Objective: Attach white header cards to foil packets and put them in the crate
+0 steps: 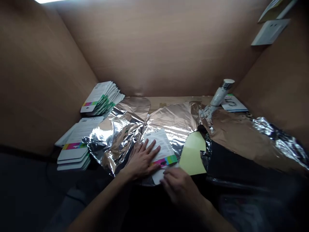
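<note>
A white printed card (pixel 159 148) with a rainbow colour strip lies on crumpled silver foil (pixel 118 135). My left hand (pixel 142 161) rests flat on the card's left side with its fingers spread. My right hand (pixel 180 187) is at the card's lower right edge, its fingers closed together there. The thumb is hidden, so the grip is hard to see. A pale yellow-green sheet (pixel 191 153) lies just right of the card.
Two stacks of similar cards (pixel 101 98) (pixel 73 151) stand at the left. A white tube with a silver cap (pixel 222 91) lies at the back right, near another card (pixel 233 103). Black material (pixel 229 161) lies at the right. Brown panels surround the work surface.
</note>
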{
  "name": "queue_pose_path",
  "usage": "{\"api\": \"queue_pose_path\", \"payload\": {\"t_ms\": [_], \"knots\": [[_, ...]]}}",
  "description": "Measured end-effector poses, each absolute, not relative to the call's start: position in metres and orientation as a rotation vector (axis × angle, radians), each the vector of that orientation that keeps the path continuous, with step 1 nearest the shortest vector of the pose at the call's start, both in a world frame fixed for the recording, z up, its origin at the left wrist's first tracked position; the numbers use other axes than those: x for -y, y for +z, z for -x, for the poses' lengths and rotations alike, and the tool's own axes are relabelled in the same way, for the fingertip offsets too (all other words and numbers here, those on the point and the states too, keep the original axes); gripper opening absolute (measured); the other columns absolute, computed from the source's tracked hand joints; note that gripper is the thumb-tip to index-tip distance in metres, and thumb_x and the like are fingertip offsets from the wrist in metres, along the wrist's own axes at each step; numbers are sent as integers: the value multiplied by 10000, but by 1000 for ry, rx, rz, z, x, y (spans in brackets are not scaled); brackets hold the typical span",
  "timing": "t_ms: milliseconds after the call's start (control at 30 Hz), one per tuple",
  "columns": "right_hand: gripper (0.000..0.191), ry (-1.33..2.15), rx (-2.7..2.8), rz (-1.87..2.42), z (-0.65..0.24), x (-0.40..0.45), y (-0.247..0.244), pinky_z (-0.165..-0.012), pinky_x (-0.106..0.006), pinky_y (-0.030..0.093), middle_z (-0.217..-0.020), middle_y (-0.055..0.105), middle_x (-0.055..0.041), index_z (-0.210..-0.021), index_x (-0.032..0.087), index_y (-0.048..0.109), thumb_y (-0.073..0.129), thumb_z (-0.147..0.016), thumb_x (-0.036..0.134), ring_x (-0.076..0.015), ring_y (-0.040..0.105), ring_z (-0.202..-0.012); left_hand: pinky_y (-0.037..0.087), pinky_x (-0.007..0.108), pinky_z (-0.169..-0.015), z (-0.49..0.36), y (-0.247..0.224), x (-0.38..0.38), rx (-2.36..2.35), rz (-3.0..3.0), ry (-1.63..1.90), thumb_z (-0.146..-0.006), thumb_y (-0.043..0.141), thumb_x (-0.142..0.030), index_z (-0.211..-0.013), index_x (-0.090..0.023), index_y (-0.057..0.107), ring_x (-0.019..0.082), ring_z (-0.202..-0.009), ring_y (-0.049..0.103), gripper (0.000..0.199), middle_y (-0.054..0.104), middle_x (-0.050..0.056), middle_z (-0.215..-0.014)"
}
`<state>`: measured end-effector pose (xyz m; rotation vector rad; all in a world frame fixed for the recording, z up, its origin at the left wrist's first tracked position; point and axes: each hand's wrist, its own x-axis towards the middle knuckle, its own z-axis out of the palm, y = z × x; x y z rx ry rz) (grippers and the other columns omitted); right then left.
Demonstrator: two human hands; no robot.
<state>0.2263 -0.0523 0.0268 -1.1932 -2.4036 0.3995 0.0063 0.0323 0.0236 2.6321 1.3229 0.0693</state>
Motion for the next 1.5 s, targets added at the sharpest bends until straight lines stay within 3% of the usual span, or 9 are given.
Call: {"api": "queue_pose_path", "payload": {"t_ms": [233,367,433,533,633,800,1067,1300,1500], "knots": [[920,359,2679,1012,-264,20,15,-1230,-575,293,-1631,350,-216,-1584,109,373,751,-869,546,-387,300,-1521,211,644,-1239,-2,30,-17,-1188,-2734,142,-998,542,-506,-1574,-253,404,400,-1575,139,644,228,97,-1710],[382,378,2637,910,-277,18,9,-1192,-503,367,-1543,509,-159,-1326,150,633,652,-978,306,-346,347,-1504,332,598,-1226,-5,23,11,-1031,-2669,282,-875,681,-633,-1360,-137,591,426,-1553,213,700,381,172,-1638],[157,436,2499,921,-276,18,9,-1146,-479,397,-1401,643,-103,-1122,193,690,591,-1016,252,-310,422,-1455,358,595,-1220,-6,15,21,-1087,-2583,430,-892,691,-583,-1152,-124,669,427,-1549,226,528,471,184,-1578],[109,537,2260,1108,-264,16,10,-1041,-462,416,-1088,747,-50,-948,219,648,584,-1030,249,-271,586,-1241,401,533,-1214,-10,4,25,-1218,-2402,658,-1025,548,-313,-973,-169,694,327,-1524,338,211,624,117,-1443],[110,524,2133,1381,-251,12,12,-927,-460,393,-934,717,-38,-933,215,607,668,-984,291,-263,613,-991,459,502,-1172,-16,2,23,-1354,-2229,738,-1036,516,-274,-884,-195,711,283,-1419,489,260,640,91,-1396],[162,457,2173,1566,-244,9,14,-878,-445,342,-967,704,-54,-983,220,592,710,-940,321,-279,564,-945,519,476,-1108,-21,13,18,-1461,-2145,704,-993,576,-294,-701,-185,681,279,-1266,584,328,609,122,-1337],[184,276,2103,1641,-236,6,8,-821,-426,387,-1006,696,-102,-1080,204,622,583,-1018,374,-282,585,-920,547,450,-1049,-21,11,7,-1527,-2238,674,-1011,517,-270,-780,-183,718,261,-1151,603,318,633,108,-1222],[406,289,2382,1243,-250,37,5,-1098,-494,325,-1488,565,-110,-1455,230,531,480,-1053,216,-290,467,-1390,515,468,-1064,-20,0,4,-1583,-2378,653,-1039,457,-303,-944,-178,707,293,-1192,578,295,644,132,-1268],[378,347,1978,1541,-324,5,16,-1021,-406,480,-1209,648,-121,-1264,190,681,433,-994,98,-247,592,-1139,141,647,-1251,-15,0,-29,-1552,-2627,388,-922,541,-187,-1471,-267,533,347,-1374,479,555,442,72,-1616]]}}
